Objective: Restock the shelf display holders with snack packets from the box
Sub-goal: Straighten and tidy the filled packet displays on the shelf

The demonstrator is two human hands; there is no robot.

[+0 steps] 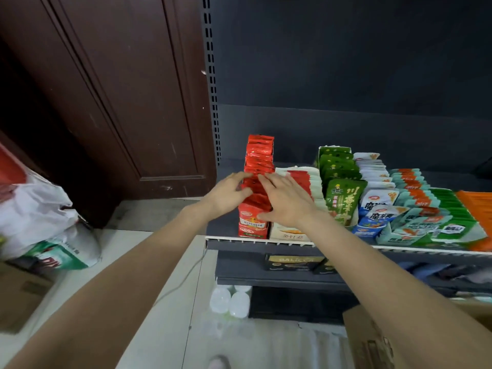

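both hands are on the row of red packets (259,166) standing in the red holder (253,227) at the left end of the shelf (226,225). left hand (229,193) has its fingers curled round the packets from the left, right hand (286,201) lies mostly flat with fingers spread, pressing on them from the right, thumb down on the holder's front. green packets (343,198) sit further right. box (372,339) is down at the bottom right corner.
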